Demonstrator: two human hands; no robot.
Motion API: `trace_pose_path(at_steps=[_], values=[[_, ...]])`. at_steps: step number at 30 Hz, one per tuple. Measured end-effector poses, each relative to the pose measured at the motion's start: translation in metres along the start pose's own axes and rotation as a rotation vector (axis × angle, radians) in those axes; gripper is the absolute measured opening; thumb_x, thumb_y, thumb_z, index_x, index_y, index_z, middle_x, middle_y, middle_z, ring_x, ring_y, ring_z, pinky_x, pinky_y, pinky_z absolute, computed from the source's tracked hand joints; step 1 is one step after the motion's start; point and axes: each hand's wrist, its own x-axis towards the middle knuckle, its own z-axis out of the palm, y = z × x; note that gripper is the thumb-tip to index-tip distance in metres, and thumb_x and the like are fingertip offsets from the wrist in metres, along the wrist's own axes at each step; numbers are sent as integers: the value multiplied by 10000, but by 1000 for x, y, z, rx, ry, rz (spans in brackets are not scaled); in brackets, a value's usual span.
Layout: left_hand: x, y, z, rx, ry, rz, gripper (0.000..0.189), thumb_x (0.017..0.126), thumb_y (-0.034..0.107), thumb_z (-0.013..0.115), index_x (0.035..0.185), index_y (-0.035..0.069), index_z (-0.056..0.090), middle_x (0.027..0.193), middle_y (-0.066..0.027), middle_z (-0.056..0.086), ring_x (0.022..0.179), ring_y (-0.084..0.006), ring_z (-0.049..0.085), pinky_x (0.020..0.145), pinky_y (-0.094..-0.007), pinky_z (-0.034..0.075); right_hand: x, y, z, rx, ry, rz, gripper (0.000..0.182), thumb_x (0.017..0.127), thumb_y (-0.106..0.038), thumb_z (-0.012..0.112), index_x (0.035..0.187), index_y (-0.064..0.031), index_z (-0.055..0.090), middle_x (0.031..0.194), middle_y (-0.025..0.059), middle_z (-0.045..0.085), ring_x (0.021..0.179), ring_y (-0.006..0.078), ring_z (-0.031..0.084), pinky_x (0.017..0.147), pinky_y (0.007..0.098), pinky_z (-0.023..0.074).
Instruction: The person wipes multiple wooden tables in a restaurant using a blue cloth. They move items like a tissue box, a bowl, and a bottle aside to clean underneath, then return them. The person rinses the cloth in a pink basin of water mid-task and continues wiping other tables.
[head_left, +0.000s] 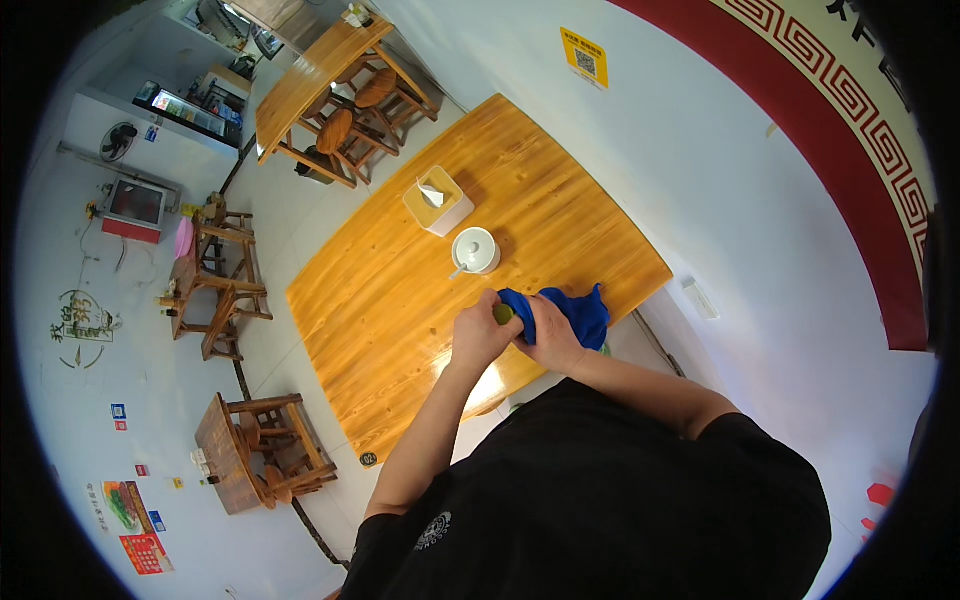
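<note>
Close to the table's near edge, both hands meet around a small object with a round olive-green top, perhaps a lidded container. My left hand grips it from the left, thumb beside the green top. A blue cloth wraps its right side, pressed there by my right hand. The cloth's loose end trails to the right over the table edge. Most of the object is hidden by fingers and cloth. Beyond the hands stands a white lidded pot with a spoon handle sticking out.
The wooden table stands against a white wall on the right. A tissue box sits behind the pot. Farther off are another wooden table, wooden stools, and more tables along the left wall.
</note>
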Motion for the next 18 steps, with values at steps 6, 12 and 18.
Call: trace_pose_path(at_steps=[6, 12, 18], values=[[-1, -8, -4, -9, -93, 290, 335, 726, 260, 768, 937, 56, 607, 765, -158, 661, 712, -335, 663, 645, -404, 539, 31, 9, -22, 170, -470, 228, 564, 661, -277, 836, 1119, -76, 576, 999, 158, 675, 942, 362, 653, 797, 411, 530], [7, -4, -24, -49, -242, 398, 353, 738, 199, 783, 1025, 78, 617, 824, -145, 659, 741, -304, 650, 672, -371, 534, 30, 26, -27, 526, -747, 462, 768, 607, -238, 911, 1254, -51, 541, 1114, 77, 652, 1013, 187, 617, 914, 320, 499], [7, -18, -26, -67, -204, 237, 357, 772, 242, 767, 1036, 67, 602, 833, -159, 668, 759, -333, 660, 691, -389, 536, -12, 48, -26, 1002, -588, 925, 649, 789, -192, 822, 1343, -58, 512, 1187, 75, 629, 1061, 229, 613, 960, 329, 494]])
